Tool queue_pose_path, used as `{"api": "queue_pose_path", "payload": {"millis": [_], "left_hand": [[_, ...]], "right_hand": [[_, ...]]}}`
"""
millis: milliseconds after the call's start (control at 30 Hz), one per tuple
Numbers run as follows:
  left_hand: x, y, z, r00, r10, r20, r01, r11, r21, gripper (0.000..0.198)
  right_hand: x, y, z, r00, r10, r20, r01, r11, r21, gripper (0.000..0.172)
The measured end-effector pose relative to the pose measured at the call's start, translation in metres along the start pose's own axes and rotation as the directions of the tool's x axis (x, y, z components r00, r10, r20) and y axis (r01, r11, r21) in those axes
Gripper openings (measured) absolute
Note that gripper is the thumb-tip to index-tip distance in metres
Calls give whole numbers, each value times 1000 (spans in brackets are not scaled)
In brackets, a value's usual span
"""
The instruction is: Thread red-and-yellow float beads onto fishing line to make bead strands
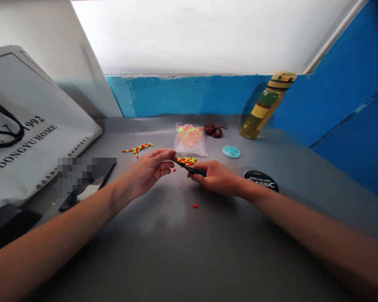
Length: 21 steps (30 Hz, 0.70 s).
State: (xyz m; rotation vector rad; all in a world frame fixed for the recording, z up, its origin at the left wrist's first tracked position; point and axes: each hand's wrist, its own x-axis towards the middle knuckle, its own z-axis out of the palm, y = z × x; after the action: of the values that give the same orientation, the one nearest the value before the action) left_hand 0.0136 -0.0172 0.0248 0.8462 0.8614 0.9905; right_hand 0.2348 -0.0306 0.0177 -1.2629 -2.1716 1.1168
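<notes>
My right hand (212, 176) is wrapped round a dark-handled cutting tool (197, 170), its blades pointing left. The tool's tip meets the pinched fingertips of my left hand (156, 167); what those fingers hold is too small to make out. Just behind the tool lies a pile of red and yellow-green beads (189, 160). One loose red bead (174, 170) is below the tip, and another red bead (195, 206) lies nearer the front. Behind the pile is a clear bag of beads (190, 138). More beads (138, 149) form a branching line at the left.
A brown cord bundle (214, 131), a light blue disc (231, 152) and a black round tin (263, 180) are on the grey table (189, 260). A tilted-looking bottle (264, 107) stands back right. A large white bag (34, 121) and a dark stand (105, 180) are at left.
</notes>
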Motion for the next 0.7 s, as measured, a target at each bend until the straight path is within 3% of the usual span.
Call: {"api": "queue_pose_path", "payload": {"millis": [700], "left_hand": [[2, -3, -4, 999, 10, 36, -11, 1000, 22, 10]], "right_hand": [[0, 1, 0, 1000, 27, -12, -27, 1000, 5, 24]]}}
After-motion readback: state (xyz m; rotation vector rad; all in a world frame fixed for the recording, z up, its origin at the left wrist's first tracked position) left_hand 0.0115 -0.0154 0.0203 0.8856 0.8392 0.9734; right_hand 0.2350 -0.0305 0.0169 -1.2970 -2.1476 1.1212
